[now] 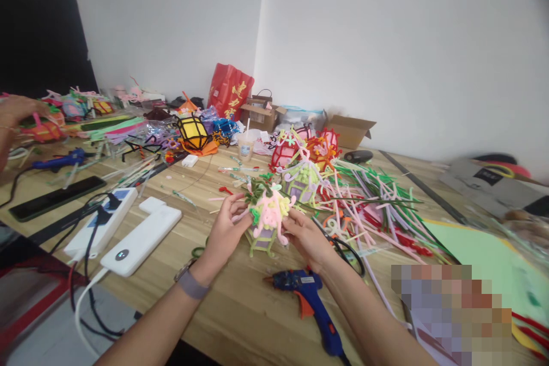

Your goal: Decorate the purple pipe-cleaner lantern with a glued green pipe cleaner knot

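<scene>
A small pipe-cleaner lantern (269, 218), pink and green on top with a green frame below, is held above the wooden table between both hands. My left hand (225, 230) grips its left side with fingers curled. My right hand (305, 233) pinches its right side. A blue glue gun (312, 298) lies on the table just below my right wrist. Black-handled scissors (348, 251) lie right of my right hand.
A big heap of loose pipe cleaners (377, 200) and finished lanterns (302, 163) fills the table behind. A white power strip (100, 223) and a white power bank (141, 235) sit at left. Another person's hand (12, 117) works at far left. Green paper (480, 251) lies right.
</scene>
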